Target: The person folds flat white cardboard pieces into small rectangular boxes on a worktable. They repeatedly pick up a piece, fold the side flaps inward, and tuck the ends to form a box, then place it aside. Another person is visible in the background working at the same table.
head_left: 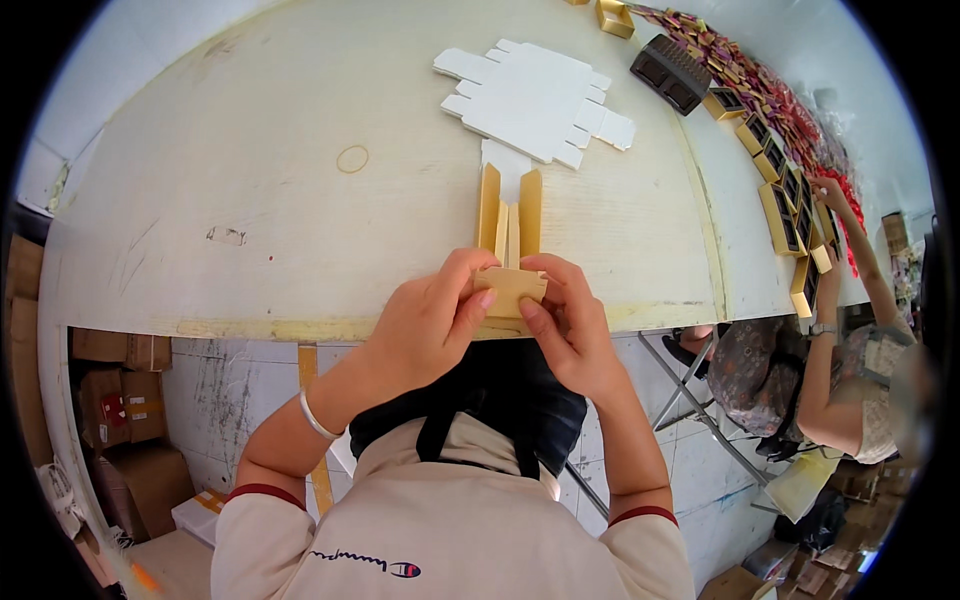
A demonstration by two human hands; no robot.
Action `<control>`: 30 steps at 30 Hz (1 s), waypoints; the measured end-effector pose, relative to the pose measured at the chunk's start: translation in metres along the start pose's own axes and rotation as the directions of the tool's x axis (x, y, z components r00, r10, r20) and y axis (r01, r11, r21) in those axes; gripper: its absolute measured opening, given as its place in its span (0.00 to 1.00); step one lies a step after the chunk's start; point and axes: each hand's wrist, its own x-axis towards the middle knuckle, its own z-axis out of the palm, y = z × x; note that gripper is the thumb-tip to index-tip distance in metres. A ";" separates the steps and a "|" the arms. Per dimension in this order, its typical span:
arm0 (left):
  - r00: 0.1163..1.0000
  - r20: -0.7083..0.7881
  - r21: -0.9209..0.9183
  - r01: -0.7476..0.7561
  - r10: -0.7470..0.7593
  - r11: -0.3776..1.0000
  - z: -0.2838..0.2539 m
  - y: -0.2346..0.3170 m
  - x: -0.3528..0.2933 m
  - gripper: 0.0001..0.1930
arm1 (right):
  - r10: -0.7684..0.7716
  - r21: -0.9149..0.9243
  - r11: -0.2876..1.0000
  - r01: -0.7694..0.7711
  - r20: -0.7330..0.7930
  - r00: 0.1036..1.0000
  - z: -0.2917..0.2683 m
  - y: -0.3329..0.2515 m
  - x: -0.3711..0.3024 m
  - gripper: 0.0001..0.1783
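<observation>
Near the table's front edge, a gold cardboard box blank (531, 215) lies partly folded, its two long sides standing up and its white inside showing at the far end. My left hand (440, 308) pinches the left corner of its near end flap, thumb in front and fingers behind. On the right corner of that flap, my right hand (572, 325) has the same kind of pinch. The flap is raised and tilted toward me. Just beyond the blank lies a stack of flat white die-cut card blanks (535, 98).
A rubber band (352, 159) lies on the pale table (280, 220). At the right stand a dark tray block (670, 74) and several gold boxes with dark inserts (781, 217), beside a heap of small coloured packets (760, 85). A co-worker's arm (858, 235) reaches there. Cardboard cartons (125, 405) sit below left.
</observation>
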 end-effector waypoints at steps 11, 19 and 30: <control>0.880 -0.096 0.521 -0.354 0.465 0.777 0.003 -0.004 -0.005 0.07 | -0.437 -0.626 0.665 0.406 0.114 0.892 -0.002 0.003 -0.008 0.21; 0.907 0.155 0.466 -0.418 0.393 0.780 -0.005 -0.004 0.003 0.11 | -0.388 -0.696 0.578 0.427 0.226 0.893 0.003 -0.007 -0.003 0.20; 0.911 0.367 0.382 -0.332 0.188 0.862 -0.016 0.005 0.015 0.06 | 0.036 -0.677 0.696 0.240 0.367 0.930 -0.004 -0.030 0.013 0.09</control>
